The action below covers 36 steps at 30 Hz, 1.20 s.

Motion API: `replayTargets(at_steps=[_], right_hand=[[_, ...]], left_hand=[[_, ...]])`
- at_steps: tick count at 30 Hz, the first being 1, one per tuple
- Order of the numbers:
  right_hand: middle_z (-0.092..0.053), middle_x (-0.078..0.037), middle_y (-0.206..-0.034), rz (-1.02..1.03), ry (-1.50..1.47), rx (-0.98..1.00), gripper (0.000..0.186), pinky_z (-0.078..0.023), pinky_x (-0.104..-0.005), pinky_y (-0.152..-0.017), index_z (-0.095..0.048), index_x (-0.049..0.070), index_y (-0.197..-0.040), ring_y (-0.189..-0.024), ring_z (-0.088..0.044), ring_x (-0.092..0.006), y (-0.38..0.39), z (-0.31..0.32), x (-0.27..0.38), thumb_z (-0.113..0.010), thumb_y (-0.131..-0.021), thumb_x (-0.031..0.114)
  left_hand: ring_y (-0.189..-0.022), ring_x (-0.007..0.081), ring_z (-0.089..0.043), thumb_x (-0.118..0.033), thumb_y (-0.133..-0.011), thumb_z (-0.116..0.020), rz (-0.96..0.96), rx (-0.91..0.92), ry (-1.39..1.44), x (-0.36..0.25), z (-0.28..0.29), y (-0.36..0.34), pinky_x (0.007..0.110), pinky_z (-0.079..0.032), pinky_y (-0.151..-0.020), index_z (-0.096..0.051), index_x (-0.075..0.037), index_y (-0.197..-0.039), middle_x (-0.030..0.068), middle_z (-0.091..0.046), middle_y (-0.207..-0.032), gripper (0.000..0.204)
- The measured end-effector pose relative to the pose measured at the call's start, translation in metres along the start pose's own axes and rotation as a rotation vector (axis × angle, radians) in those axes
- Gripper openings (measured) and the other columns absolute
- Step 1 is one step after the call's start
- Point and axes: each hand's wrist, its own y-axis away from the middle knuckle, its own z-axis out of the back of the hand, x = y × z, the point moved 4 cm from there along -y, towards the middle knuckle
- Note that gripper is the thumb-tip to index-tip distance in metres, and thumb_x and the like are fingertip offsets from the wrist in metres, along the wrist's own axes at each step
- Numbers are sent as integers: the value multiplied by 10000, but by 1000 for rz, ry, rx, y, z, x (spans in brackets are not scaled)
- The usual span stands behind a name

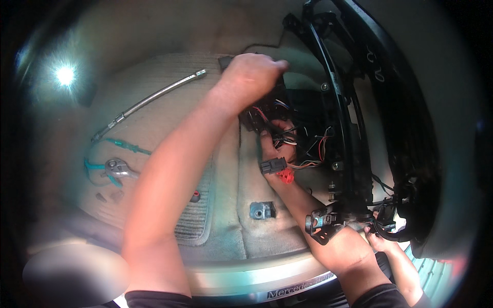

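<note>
My left hand [251,77] is closed above the black connector block [250,119], its fingers curled over the far end of the wiring. What it grips is hidden beneath it. My right hand [280,143] reaches in from below, its fingers closed round the wires and the lower side of that block. Red, white and blue wires [280,104] run between the two hands. Across my right wrist hangs a dark grey plug [273,165] on coloured wires, with a red connector [286,176] just below it.
A black metal seat frame [339,102] stands to the right. On the carpet at left lie a long chrome extension bar [149,105], a teal screwdriver [128,146] and a ratchet [117,168]. Another person's hand [379,241] is under the frame. A metal sill [231,280] crosses the front.
</note>
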Motion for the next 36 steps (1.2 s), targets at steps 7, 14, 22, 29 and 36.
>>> replayTargets(at_steps=[7,14,22,29,36], right_hand=[[-548,-212,-1272,239,372,137,427,-378,-475,-1051,-649,4,-1094,-1181,-507,-386,2,21,36,-766,-784,274],[-616,-169,-1206,-365,-252,239,475,-421,-410,-1038,-599,35,-1218,-1161,-564,-316,8,25,-27,-700,-861,332],[-621,-168,-1200,-314,-132,279,473,-427,-409,-1029,-594,35,-1222,-1152,-570,-314,10,32,-32,-695,-866,329],[-625,-166,-1195,-282,-103,260,471,-432,-409,-1021,-590,35,-1226,-1144,-575,-312,13,37,-30,-691,-870,327],[-629,-165,-1189,-243,-93,246,470,-437,-408,-1013,-586,34,-1230,-1136,-581,-311,10,33,-27,-687,-874,324]], left_hand=[[-932,326,-657,-82,-854,-569,189,-88,28,30,-16,13,448,-546,-808,-695,-217,-1227,112,-687,-907,416],[-936,252,-646,-118,-855,-588,-48,-119,-158,8,14,2,387,-551,-792,-697,-171,-1212,55,-683,-887,377],[-938,241,-645,-117,-830,-611,-92,-166,-133,7,2,9,379,-555,-768,-694,-141,-1138,45,-681,-876,320],[-1004,257,-629,-142,-821,-656,4,-76,-98,11,-5,9,408,-521,-844,-683,-140,-1152,63,-679,-953,332],[-1191,262,-524,-218,-786,-743,-134,65,-188,-57,30,0,415,-423,-992,-677,-161,-1211,90,-610,-1162,434]])
